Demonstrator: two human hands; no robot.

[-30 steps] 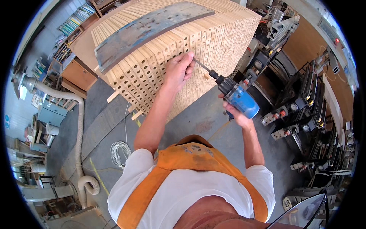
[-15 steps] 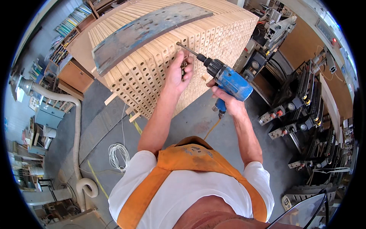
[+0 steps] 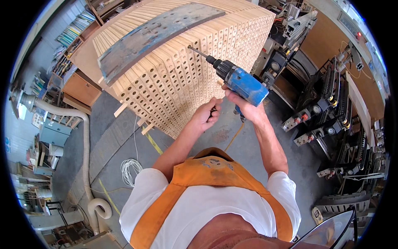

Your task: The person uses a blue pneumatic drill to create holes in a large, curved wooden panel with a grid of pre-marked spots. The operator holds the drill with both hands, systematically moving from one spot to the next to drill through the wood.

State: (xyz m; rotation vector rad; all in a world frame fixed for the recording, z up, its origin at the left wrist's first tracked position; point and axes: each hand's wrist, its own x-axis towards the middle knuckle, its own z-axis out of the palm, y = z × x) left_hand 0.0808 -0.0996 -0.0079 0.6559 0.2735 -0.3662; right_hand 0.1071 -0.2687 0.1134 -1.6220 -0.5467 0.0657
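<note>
Starting from the L side, one sees a grey ribbed flexible hose [image 3: 86,149] and a loose coil of white cable [image 3: 131,169] on the floor. Next is a long dark flat slab w/ blue smears [image 3: 157,35], lying on top of a big stack of pale wooden strips [image 3: 174,99], which stands in front of the person. Its near face carries many rows of round holes, from the L end to the far R, so the holes themselves are, I judge, mostly made. A long thin metal bit [image 3: 199,52] has its tip at a hole in the upper row; how deep it goes, I can't tell. This one hole is prob. the step in hand, not yet finished. How many are left can't be counted, b/c it's too small to see if each hole has smth. inside.

The L hand [image 3: 207,116] is below the bit, apart from the stack, w/ fingers half-curled; smth. dark shows between them, but I can't tell if it's held. Further R, a blue-and-black power drill [image 3: 246,85] is gripped firmly by the R hand [image 3: 248,108], around the handle.
</note>
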